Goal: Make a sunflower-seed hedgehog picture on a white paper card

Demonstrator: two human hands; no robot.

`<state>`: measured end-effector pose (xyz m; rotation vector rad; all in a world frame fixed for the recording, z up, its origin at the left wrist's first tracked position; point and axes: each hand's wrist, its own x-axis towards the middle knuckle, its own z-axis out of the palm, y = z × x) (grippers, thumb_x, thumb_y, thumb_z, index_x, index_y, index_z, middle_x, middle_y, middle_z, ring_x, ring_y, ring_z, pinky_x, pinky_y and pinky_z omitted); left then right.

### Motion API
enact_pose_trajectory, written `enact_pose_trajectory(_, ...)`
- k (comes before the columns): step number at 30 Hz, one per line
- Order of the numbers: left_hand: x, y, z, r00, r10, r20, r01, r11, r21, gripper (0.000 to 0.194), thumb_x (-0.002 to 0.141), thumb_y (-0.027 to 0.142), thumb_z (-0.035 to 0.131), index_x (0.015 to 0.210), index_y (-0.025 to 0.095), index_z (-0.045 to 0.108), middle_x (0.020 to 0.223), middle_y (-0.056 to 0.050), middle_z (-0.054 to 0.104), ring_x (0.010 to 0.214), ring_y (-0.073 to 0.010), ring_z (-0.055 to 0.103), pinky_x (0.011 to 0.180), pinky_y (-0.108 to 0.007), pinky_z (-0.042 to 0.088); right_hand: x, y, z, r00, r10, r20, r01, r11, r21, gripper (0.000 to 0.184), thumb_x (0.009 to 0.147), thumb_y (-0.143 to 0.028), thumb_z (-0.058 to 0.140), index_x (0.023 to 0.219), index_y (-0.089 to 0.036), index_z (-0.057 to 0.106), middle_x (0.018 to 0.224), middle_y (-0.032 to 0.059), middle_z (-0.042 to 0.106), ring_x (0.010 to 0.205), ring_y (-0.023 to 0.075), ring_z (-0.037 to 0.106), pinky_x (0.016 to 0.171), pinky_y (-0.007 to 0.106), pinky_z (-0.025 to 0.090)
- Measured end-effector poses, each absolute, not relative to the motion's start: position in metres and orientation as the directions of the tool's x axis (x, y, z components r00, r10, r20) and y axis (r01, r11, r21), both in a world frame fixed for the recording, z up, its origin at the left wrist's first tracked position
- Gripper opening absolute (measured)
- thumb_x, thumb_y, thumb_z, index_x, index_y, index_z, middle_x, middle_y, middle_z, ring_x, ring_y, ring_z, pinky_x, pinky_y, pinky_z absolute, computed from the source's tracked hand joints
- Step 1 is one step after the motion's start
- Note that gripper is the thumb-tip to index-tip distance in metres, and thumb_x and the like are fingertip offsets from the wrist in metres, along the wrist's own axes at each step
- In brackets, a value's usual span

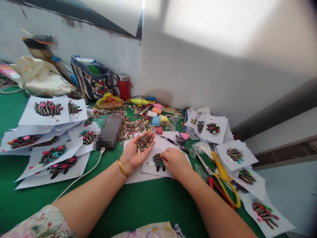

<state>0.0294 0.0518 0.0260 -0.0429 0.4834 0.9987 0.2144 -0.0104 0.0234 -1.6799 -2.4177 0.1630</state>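
Observation:
My left hand [138, 150] is palm up and cupped around a small heap of striped sunflower seeds [143, 144]. My right hand [174, 162] has thumb and fingers pinched together over a hedgehog figure [156, 160] on a white card [147, 168]; what the fingertips hold is hidden. Seeds stand in rows on the hedgehog's blue body, which has dark feet and a pale snout. Beneath the card lie larger white sheets [133, 179]. Just beyond my right hand lies a black pen [170, 140].
Loose seeds [135, 124] and clay packets [156, 121] cover the back. Finished hedgehog cards are piled left [59, 165] and right [241, 153]. Scissors [223, 183] lie right of my right arm. A blurred dark device [108, 132] with a white cable [95, 165] stands left. Behind are a red bottle [124, 87] and striped bag [91, 79].

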Motion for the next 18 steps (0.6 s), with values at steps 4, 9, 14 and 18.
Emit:
enact_pose_trajectory(4, 0.030, 0.051, 0.027, 0.450, 0.796, -0.405, -0.812, 0.553, 0.184, 0.027, 0.095, 0.022, 0.041, 0.104, 0.012, 0.065, 0.108, -0.015, 0.071, 0.104, -0.0240, 0.068, 0.090, -0.043, 0.055, 0.211, -0.011, 0.025, -0.337, 0.938, 0.084, 0.926, 0.346, -0.154, 0.015, 0.088, -0.019, 0.058, 0.089, -0.022, 0.073, 0.083, 0.0055, 0.066, 0.082, 0.0187, 0.060, 0.075, 0.028, 0.041)
enact_pose_trajectory(9, 0.031, 0.049, 0.029, 0.448, 0.791, -0.417, -0.809, 0.557, 0.187, 0.028, 0.096, 0.022, 0.041, 0.105, 0.011, 0.065, 0.109, -0.015, 0.070, 0.102, -0.0238, 0.068, 0.089, -0.042, 0.056, 0.209, -0.011, 0.026, -0.332, 0.940, 0.078, 0.933, 0.340, -0.121, 0.015, 0.088, -0.017, 0.058, 0.087, -0.021, 0.073, 0.082, 0.0057, 0.066, 0.081, 0.0188, 0.059, 0.073, 0.028, 0.041)
enact_pose_trajectory(14, 0.030, 0.049, 0.029, 0.463, 0.787, -0.408, -0.807, 0.565, 0.174, 0.029, 0.096, 0.023, 0.040, 0.105, 0.011, 0.065, 0.110, -0.016, 0.070, 0.104, -0.0240, 0.068, 0.089, -0.042, 0.055, 0.212, -0.014, 0.028, -0.330, 0.938, 0.103, 0.926, 0.343, -0.156, 0.014, 0.089, -0.020, 0.059, 0.086, -0.021, 0.073, 0.082, 0.0054, 0.066, 0.082, 0.0188, 0.059, 0.075, 0.029, 0.041)
enact_pose_trajectory(18, 0.030, 0.048, 0.030, 0.472, 0.783, -0.405, -0.802, 0.572, 0.171, 0.029, 0.096, 0.023, 0.041, 0.106, 0.012, 0.065, 0.112, -0.016, 0.070, 0.108, -0.0250, 0.066, 0.091, -0.044, 0.055, 0.214, -0.018, 0.036, -0.319, 0.921, 0.224, 0.905, 0.366, -0.216, 0.017, 0.092, -0.023, 0.055, 0.088, -0.021, 0.071, 0.083, 0.0053, 0.064, 0.083, 0.0188, 0.058, 0.077, 0.029, 0.041)
